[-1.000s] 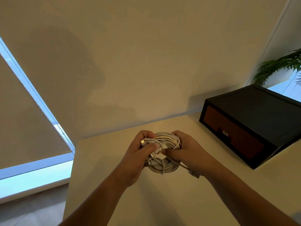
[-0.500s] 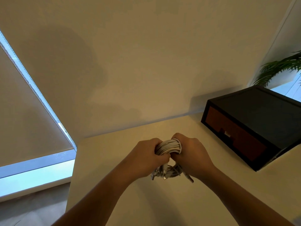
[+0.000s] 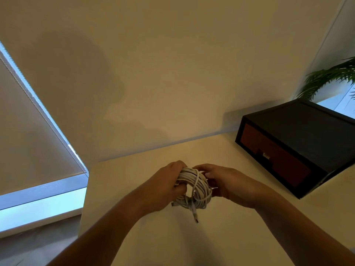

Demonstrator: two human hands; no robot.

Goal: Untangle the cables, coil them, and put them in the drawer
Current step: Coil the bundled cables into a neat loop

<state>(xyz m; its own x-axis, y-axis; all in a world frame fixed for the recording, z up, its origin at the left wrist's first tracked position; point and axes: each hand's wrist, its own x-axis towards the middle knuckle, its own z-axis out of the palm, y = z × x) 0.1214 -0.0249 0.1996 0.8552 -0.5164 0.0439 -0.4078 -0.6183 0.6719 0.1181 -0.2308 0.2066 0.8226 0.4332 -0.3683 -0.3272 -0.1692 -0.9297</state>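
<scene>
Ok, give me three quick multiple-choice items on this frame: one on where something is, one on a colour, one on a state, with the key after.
1. Where does the black drawer box stand?
A. On the table, at its right end.
B. On the floor under the window.
C. On the table, at its left end.

2. What colour is the cable bundle?
A. Black.
B. White.
C. Red.

3. How is the brown drawer?
A. Pulled fully out.
B. Lifted out onto the table.
C. Closed.

Key:
1 A, the box sits on the tabletop at the right, by the wall.
2 B, every loop is white.
3 C, its front lies flush in the black frame, while the left hand and right hand both grip the bundle.
</scene>
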